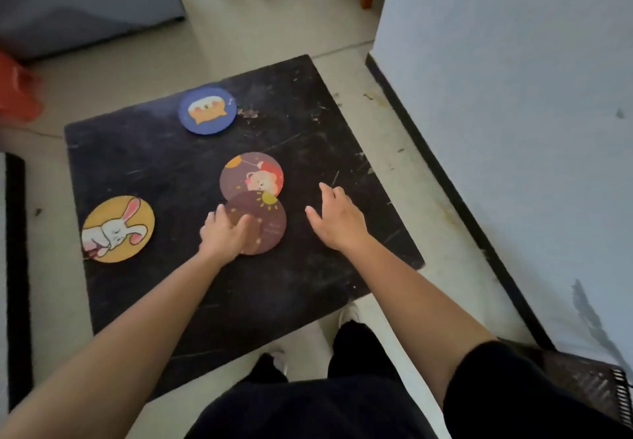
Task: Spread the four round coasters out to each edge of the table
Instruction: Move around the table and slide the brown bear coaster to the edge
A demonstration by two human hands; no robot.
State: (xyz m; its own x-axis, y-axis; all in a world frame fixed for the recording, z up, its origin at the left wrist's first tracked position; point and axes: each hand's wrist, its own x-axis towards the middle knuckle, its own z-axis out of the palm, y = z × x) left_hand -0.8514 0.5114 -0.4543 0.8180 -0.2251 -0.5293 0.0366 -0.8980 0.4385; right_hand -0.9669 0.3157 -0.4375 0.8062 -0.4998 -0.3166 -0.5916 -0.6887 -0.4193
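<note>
On the low black table (164, 164) lie four round coasters. The blue coaster (207, 110) rests near the far edge. A yellow rabbit coaster (118, 228) sits at the left edge. In the middle, a purple bear coaster (251, 175) is partly overlapped by a brown sun coaster (267, 219). My left hand (224, 233) lies on the brown coaster's left side, thumb pressing its top; whether it grips is unclear. My right hand (337, 217) hovers just right of that coaster, fingers apart and holding nothing.
A white wall with a black skirting (445, 171) runs close along the table's right side. A grey cabinet (85, 0) stands at the far left, with an orange object (17, 89) beside it. My feet (347, 315) are at the table's near edge.
</note>
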